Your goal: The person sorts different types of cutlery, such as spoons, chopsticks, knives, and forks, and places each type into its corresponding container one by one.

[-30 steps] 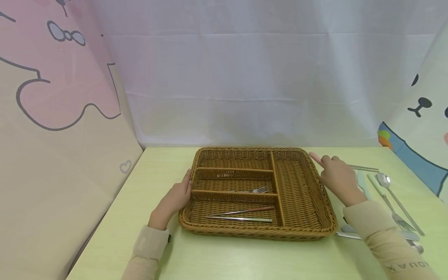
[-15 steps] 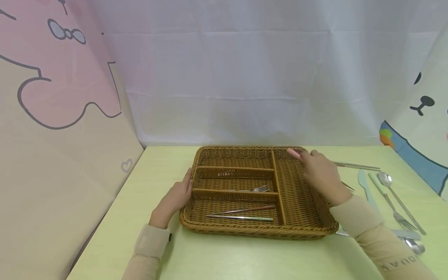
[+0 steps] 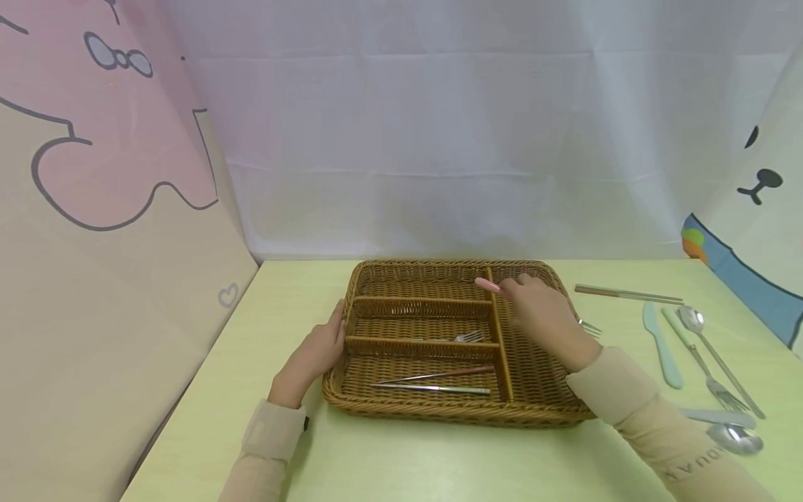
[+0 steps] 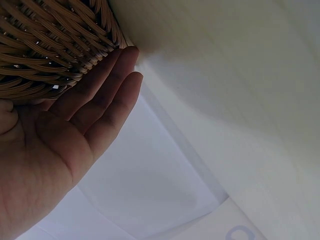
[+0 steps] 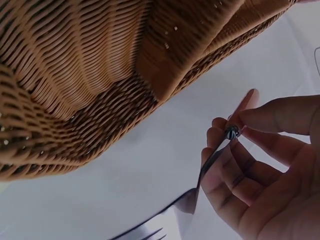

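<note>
My right hand [image 3: 547, 319] pinches a pink-handled fork [image 3: 487, 285] above the divider of the brown wicker basket [image 3: 464, 415]. In the right wrist view, the thumb and fingertips hold the handle, and the metal fork head [image 5: 175, 215] points down and left. At the basket's left side, my left hand [image 3: 318, 350] rests against the outer wall. In the left wrist view its fingers [image 4: 112, 110] lie fairly straight along the weave. Another fork [image 3: 467, 337] lies in the middle left compartment. A brown-ended chopstick [image 3: 439, 375] and a green-ended chopstick [image 3: 433, 388] lie in the front compartment.
Right of the basket lie chopsticks [image 3: 627, 294], a mint knife [image 3: 662, 348], a green-handled fork [image 3: 696, 359] and a long spoon [image 3: 692, 318]. Nearer the front are a grey-blue handle [image 3: 721, 418] and a spoon [image 3: 735, 439], partly by the sleeve. White cloth [image 3: 401, 209] hangs behind the table.
My right hand has moved left with the pink-handled fork, from beyond the basket's right rim to over its inside. The left hand has stayed against the left side.
</note>
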A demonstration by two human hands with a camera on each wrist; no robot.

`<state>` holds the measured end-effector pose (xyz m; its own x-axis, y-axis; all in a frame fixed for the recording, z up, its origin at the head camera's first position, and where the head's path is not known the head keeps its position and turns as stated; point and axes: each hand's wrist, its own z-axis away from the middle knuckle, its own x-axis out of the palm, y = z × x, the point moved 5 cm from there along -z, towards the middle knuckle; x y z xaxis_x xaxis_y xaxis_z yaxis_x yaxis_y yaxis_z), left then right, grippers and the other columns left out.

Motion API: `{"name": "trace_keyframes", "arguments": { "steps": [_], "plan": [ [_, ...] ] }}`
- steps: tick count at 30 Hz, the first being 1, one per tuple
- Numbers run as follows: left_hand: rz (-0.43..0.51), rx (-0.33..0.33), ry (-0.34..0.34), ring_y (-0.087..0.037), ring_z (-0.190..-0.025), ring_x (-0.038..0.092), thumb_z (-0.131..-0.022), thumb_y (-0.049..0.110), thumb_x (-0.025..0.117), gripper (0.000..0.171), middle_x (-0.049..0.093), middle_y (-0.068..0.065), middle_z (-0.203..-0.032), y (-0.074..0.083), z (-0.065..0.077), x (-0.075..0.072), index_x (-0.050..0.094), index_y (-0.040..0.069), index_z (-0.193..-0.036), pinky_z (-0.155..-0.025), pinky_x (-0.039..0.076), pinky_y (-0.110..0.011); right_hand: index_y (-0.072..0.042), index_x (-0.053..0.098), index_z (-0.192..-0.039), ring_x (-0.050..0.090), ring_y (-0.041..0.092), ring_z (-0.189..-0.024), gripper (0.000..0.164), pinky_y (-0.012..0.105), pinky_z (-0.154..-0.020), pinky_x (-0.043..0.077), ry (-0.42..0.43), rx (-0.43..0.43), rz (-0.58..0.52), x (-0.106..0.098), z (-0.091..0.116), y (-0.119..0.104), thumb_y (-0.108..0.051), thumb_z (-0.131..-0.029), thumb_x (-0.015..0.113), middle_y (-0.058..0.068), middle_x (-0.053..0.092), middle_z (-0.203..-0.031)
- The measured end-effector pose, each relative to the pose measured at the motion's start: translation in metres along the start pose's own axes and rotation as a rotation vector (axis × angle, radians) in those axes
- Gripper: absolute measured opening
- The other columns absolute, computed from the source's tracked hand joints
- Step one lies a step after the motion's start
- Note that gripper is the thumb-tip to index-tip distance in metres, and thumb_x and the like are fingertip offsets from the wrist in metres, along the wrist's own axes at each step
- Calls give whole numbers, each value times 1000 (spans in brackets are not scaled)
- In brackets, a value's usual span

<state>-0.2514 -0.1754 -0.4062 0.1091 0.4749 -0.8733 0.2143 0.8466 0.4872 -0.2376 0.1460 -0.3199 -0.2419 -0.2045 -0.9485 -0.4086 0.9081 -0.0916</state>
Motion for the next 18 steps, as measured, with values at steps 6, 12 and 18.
{"name": "trace_keyframes", "arguments": {
  "steps": [6,12,18],
  "plan": [
    [1,0,-3,-12,-37,35,-101,18,25,51,39,-1,-49,1,0,-1,5,2,-146,-43,40,-31,0,63,-95,45,22,-54,21,35,-42,42,4,-53,29,6,-5,-20,8,-75,61,12,54,-70],
    [9,1,-6,-12,-38,34,-101,18,25,52,40,-1,-49,0,0,0,4,2,-146,-44,40,-31,-1,63,-98,44,21,-55,28,33,-45,43,-15,-106,36,16,-9,-36,10,-74,60,10,54,-71],
    [3,-8,-10,-13,-39,40,-101,19,24,52,42,-3,-51,-1,0,1,4,3,-146,-47,42,-32,0,63,-100,41,19,-54,29,30,-44,40,-23,-191,57,24,-12,-51,13,-74,60,10,54,-71]
  ]
}}
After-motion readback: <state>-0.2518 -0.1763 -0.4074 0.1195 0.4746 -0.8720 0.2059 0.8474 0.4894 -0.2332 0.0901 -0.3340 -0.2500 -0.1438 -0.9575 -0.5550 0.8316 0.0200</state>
